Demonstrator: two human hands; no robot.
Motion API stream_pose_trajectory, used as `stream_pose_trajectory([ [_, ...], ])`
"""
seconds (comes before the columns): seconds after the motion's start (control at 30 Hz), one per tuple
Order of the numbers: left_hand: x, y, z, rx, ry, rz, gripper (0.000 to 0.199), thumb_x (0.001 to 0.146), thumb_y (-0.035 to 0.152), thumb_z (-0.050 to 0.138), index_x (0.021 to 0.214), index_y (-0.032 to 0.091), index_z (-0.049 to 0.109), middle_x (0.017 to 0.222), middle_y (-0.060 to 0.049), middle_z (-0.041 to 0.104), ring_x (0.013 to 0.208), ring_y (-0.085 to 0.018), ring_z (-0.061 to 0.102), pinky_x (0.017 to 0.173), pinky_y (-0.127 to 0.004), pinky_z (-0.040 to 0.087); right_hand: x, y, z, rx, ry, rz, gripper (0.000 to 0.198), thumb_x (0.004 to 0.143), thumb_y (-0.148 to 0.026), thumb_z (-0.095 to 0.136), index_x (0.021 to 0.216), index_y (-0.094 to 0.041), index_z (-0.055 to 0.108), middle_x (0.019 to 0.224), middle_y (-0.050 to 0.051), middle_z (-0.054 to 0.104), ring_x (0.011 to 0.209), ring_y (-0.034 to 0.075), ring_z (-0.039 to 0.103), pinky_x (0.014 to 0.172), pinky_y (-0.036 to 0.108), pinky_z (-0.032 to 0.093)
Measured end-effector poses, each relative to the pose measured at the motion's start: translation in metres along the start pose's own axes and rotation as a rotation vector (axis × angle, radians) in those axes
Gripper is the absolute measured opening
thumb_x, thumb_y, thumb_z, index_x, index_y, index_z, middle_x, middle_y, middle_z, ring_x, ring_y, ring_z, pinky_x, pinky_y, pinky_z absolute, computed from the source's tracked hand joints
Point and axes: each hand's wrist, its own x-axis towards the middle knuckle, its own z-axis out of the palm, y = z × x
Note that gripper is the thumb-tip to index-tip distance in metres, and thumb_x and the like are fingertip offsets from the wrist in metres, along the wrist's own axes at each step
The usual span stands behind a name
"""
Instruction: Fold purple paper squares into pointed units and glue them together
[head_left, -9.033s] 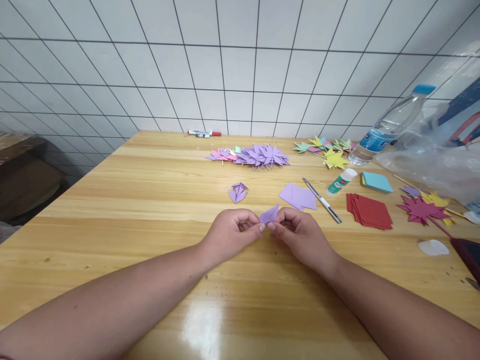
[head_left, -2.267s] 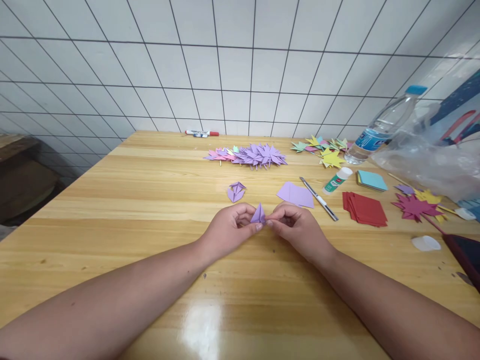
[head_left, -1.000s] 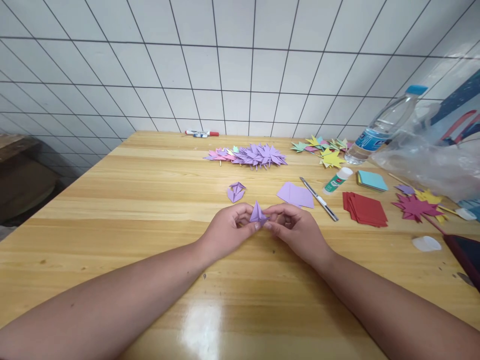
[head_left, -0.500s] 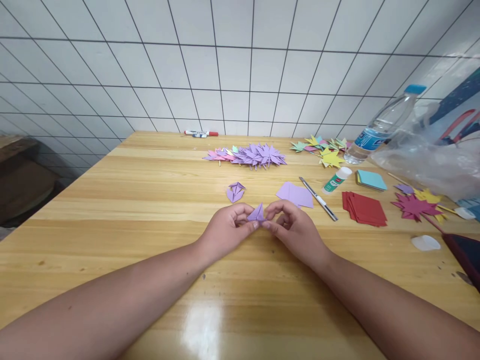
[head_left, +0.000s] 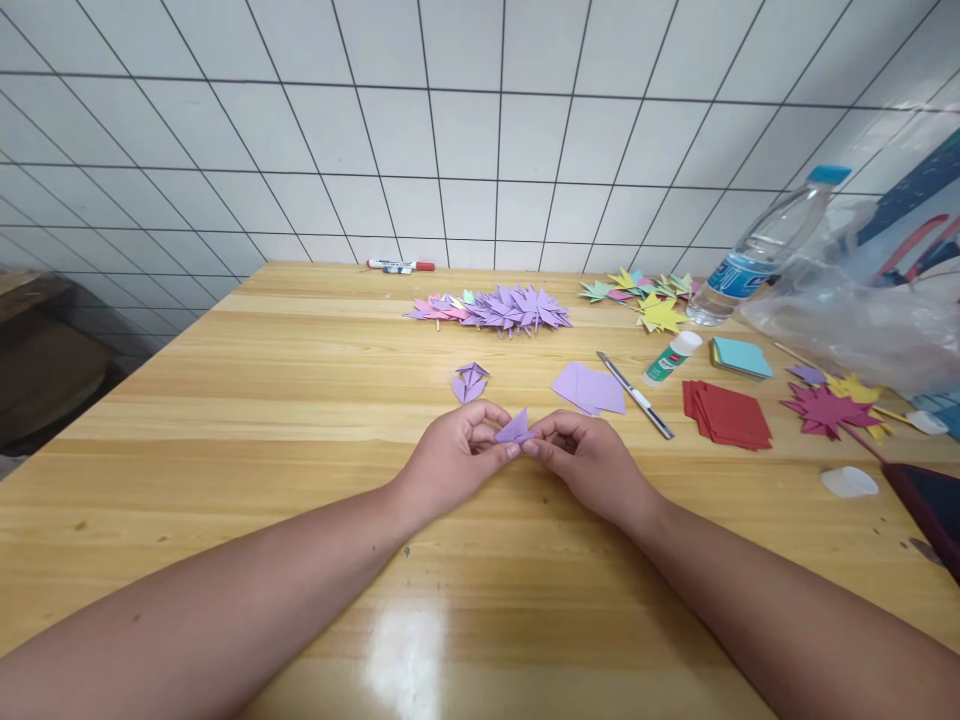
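Note:
A small folded piece of purple paper (head_left: 514, 428) with a pointed top is held between my two hands, just above the table. My left hand (head_left: 457, 446) pinches its left side between thumb and fingers. From the right, my right hand (head_left: 585, 450) is closed on its lower right edge, thumb and index finger together. Just beyond my left hand lie folded purple paper pieces (head_left: 470, 382). Flat purple paper sheets (head_left: 589, 387) lie past my right hand, beside a craft knife (head_left: 636, 395).
A glue stick (head_left: 673, 358), red paper squares (head_left: 726, 414) and a blue-topped paper stack (head_left: 741, 357) are on the right, with a water bottle (head_left: 765, 255) behind. Purple folded leaves (head_left: 517, 310) and markers (head_left: 400, 266) lie toward the tiled wall. A dark-red-edged device (head_left: 926, 510) sits far right.
My right hand's fingers have closed in on the folded paper's right edge; its index finger was raised before. The paper's visible shape has shifted slightly. My left hand keeps its hold.

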Motion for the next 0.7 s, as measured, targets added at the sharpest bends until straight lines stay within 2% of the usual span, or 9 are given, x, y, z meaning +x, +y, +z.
stream_pose_trajectory([
  [0.17, 0.0002, 0.0005, 0.0003, 0.001, -0.026, -0.004, 0.02, 0.071, 0.034, 0.065, 0.079, 0.017, 0.058, 0.081, -0.002, 0.069, 0.074, -0.015, 0.064, 0.066, -0.024, 0.047, 0.0, -0.0014, -0.0006, -0.054, 0.007, -0.028, 0.02, 0.07, -0.038, 0.066, 0.069, -0.018, 0.066, 0.064, 0.0, 0.059, 0.057, 0.012, 0.047, 0.052, 0.023, 0.037],
  [0.3, 0.0013, -0.0015, -0.0002, -0.012, -0.027, -0.022, 0.021, 0.071, 0.035, 0.065, 0.081, 0.017, 0.062, 0.081, -0.002, 0.07, 0.074, -0.015, 0.064, 0.066, -0.024, 0.047, -0.001, 0.0015, -0.0007, -0.032, -0.017, -0.042, 0.02, 0.071, -0.038, 0.064, 0.069, -0.018, 0.066, 0.065, 0.0, 0.06, 0.058, 0.012, 0.048, 0.053, 0.023, 0.038],
  [0.5, 0.001, -0.0024, -0.0016, 0.02, -0.033, -0.009, 0.017, 0.072, 0.031, 0.064, 0.08, 0.016, 0.063, 0.078, -0.002, 0.069, 0.073, -0.015, 0.063, 0.067, -0.024, 0.047, -0.0025, 0.0018, -0.0002, 0.005, -0.02, -0.052, 0.019, 0.075, -0.036, 0.059, 0.079, -0.019, 0.064, 0.062, -0.002, 0.055, 0.052, 0.01, 0.043, 0.049, 0.022, 0.034],
  [0.6, 0.0006, -0.002, -0.0012, 0.06, -0.052, 0.014, 0.015, 0.073, 0.03, 0.062, 0.08, 0.016, 0.062, 0.078, -0.003, 0.068, 0.073, -0.015, 0.062, 0.066, -0.024, 0.046, -0.0019, 0.0007, -0.0005, 0.032, -0.04, -0.035, 0.017, 0.075, -0.034, 0.058, 0.075, -0.018, 0.062, 0.062, -0.002, 0.054, 0.052, 0.01, 0.042, 0.049, 0.022, 0.033],
  [0.7, 0.0009, -0.0007, -0.0008, 0.073, -0.014, 0.038, 0.017, 0.073, 0.029, 0.063, 0.083, 0.016, 0.059, 0.078, -0.002, 0.066, 0.069, -0.013, 0.06, 0.063, -0.023, 0.044, -0.0009, 0.0016, -0.0012, 0.059, -0.046, -0.024, 0.016, 0.076, -0.033, 0.057, 0.072, -0.017, 0.059, 0.06, -0.003, 0.051, 0.051, 0.009, 0.039, 0.047, 0.021, 0.031],
])
